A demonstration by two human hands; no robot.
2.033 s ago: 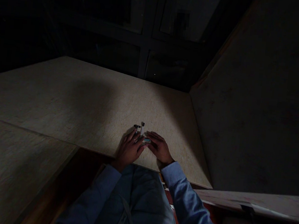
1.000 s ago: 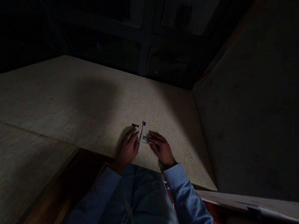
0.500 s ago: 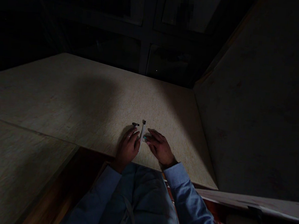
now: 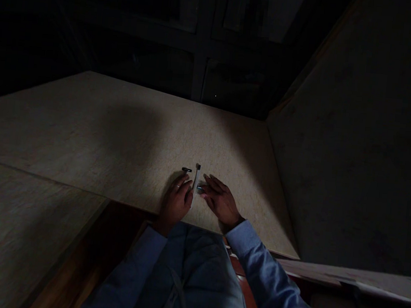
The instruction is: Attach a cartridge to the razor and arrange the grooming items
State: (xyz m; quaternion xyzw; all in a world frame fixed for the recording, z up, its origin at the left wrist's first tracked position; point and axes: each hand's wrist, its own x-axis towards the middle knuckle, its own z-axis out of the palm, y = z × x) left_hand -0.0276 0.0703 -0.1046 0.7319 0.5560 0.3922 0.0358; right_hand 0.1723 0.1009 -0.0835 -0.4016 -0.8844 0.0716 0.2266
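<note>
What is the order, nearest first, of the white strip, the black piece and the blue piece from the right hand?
1. Blue piece, by the right hand.
2. White strip, left of that piece.
3. Black piece, farther left.

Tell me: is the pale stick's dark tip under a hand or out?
Out: the dark tip of the pale stick shows beyond the left hand and right hand.

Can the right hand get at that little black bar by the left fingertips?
Probably yes, but by passing over the white strip, which lies between the right hand and the black bar.
</note>
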